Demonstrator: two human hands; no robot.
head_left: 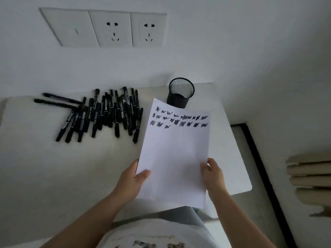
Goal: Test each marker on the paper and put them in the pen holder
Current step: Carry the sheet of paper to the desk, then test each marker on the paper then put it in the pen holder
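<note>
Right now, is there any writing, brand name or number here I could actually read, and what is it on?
None can be read.
Markers: pale label print on the barrels, too blurred to read.
Paper: only black test scribbles, no words.
Shirt: dark print at the frame's bottom edge, blurred and cut off.
Wall sockets: no lettering visible.

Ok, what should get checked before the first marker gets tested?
1. Paper lying flat on the table: not ok, the left hand and right hand hold it up by its side edges.
2. Blank room on the paper: ok, the scribbles fill only the top.
3. Markers within reach: ok, piled left of the paper.
4. Pen holder upright: ok, behind the paper.
5. A hand free to pick a marker: not ok.
6. Markers capped: cannot tell.
</note>
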